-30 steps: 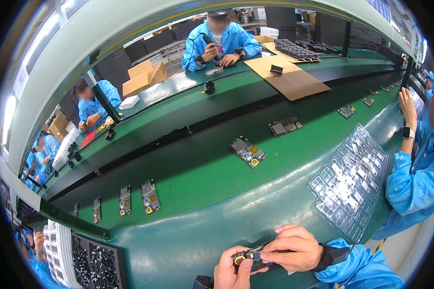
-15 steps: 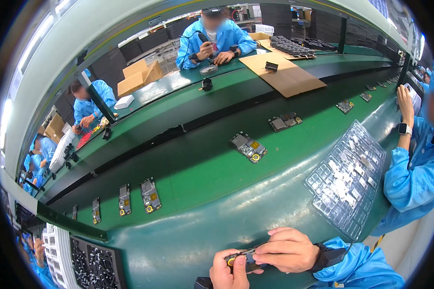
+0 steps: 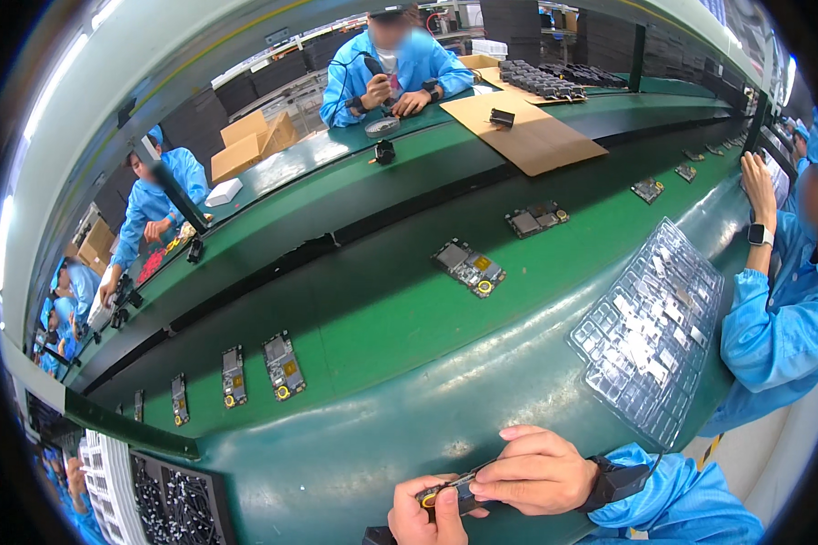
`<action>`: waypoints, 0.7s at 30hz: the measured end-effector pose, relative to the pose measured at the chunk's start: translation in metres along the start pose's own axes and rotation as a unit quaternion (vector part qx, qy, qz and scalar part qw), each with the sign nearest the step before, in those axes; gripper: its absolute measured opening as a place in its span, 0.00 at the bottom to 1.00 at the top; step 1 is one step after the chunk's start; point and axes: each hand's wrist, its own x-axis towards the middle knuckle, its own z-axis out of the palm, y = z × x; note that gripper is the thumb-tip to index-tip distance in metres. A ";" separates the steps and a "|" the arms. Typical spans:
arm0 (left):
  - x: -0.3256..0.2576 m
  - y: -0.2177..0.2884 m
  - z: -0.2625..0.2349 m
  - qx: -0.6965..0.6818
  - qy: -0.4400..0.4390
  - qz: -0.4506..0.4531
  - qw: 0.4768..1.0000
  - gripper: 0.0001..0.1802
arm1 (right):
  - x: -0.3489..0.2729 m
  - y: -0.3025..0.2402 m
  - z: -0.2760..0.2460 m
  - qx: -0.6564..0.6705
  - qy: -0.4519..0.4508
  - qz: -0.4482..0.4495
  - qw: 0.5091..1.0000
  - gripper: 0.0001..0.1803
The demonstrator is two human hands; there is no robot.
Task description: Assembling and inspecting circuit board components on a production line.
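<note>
While a small dark circuit board with a yellow ring at one end is gripped at the near edge of the green conveyor belt, work on it is judged to be under way, not finished. It is pinched from below by the left hand and pressed from above by the fingers of the right hand. Several similar boards are seen lying farther up the belt, apart from both hands. A clear plastic compartment tray is lying to the right, untouched.

Both hands together; fingers curled
</note>
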 end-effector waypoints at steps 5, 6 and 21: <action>-0.002 -0.002 -0.003 0.116 0.013 0.088 0.989 0.08 | 0.008 -0.004 0.000 0.021 0.027 0.019 0.999 0.19; -0.002 -0.003 -0.003 0.182 0.009 0.146 0.973 0.08 | 0.014 -0.007 -0.003 0.024 0.015 0.065 0.997 0.20; 0.012 0.011 -0.032 0.248 -0.053 0.109 0.961 0.08 | 0.014 0.003 0.008 0.065 -0.115 0.092 0.987 0.08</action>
